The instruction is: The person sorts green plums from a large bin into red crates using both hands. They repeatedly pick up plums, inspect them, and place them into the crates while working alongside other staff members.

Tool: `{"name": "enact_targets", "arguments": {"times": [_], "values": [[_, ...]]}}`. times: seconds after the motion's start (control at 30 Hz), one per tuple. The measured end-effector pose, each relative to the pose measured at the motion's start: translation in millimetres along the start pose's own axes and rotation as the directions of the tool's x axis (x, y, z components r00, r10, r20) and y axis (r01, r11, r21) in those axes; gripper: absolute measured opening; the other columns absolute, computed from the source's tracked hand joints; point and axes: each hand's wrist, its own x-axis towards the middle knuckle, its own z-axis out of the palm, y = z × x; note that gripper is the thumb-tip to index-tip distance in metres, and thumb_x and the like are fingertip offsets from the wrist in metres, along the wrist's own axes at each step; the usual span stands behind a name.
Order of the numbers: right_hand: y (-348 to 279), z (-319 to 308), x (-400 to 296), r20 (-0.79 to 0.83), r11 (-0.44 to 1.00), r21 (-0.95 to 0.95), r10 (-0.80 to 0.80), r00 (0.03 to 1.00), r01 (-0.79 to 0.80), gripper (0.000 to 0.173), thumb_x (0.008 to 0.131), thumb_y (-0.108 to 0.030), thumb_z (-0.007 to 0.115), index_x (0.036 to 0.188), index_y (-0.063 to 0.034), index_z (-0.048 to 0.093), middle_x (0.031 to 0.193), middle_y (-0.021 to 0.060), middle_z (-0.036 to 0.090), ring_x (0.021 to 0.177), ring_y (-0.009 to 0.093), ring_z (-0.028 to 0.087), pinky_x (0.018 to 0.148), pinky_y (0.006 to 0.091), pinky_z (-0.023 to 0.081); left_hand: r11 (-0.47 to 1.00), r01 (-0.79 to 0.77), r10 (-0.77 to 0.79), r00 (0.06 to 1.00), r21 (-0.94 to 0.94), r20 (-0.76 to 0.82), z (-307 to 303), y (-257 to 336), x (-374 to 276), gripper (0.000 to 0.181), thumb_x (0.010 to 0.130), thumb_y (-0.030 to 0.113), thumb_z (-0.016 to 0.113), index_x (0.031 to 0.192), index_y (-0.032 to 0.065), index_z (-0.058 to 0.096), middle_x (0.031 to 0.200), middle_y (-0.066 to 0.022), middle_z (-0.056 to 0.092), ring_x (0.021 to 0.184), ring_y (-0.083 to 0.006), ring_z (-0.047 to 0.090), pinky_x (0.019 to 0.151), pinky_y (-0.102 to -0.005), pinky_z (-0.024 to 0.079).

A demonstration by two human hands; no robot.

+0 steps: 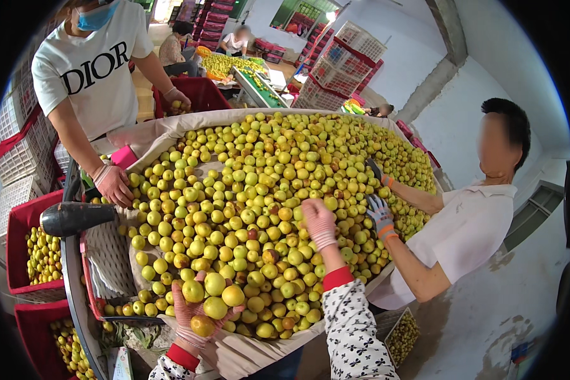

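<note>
A broad heap of yellow-green jujubes (251,178), some blotched brown, lies on a cloth-lined sorting table (247,354). My left hand (190,316), in a thin striped glove, is turned palm up at the near edge and cradles several jujubes (215,284). My right hand (319,223), gloved alike, is over the middle of the heap with its fingers curled. A jujube shows beside its fingertips, but whether they grip it is hidden.
Across the left corner a gloved co-worker's hand (114,185) touches the fruit near a black blower nozzle (76,218). A co-worker's grey-gloved hand (381,218) reaches in from the right. Red-lined crates (33,209) stand left; white crates (332,71) are stacked behind.
</note>
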Motion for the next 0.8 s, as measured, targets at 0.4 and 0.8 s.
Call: {"name": "enact_targets", "arguments": {"times": [0.4, 0.8], "values": [[40.9, -95.8, -35.7, -0.027, 0.996, -0.065, 0.064, 0.998, -0.065, 0.026, 0.092, -0.026, 0.066, 0.104, -0.0031, 0.069, 0.089, 0.0060, 0.070, 0.076, 0.019, 0.063, 0.074, 0.0357, 0.054, 0.992, -0.067, 0.064, 0.998, 0.110, 0.026, 2.4, -7.6, 0.0, 0.073, 0.088, 0.073, 0.049, 0.139, 0.0216, 0.048, 0.138, -0.0060, 0.052, 0.126, -0.0346, 0.052, 0.091, -0.0662, 0.049], [42.0, -93.7, -93.4, 0.274, 0.959, -0.244, -0.072, 0.959, 0.141, 0.043, 0.086, -0.023, 0.069, 0.126, -0.0087, 0.062, 0.122, 0.0154, 0.066, 0.113, 0.031, 0.063, 0.097, 0.0382, 0.049, 0.986, -0.082, 0.076, 0.996, 0.145, 0.045, -0.5, -7.4, 5.3, 0.075, 0.089, 0.070, 0.050, 0.144, 0.0193, 0.043, 0.141, -0.0104, 0.049, 0.128, -0.0367, 0.049, 0.090, -0.0656, 0.051]]}}
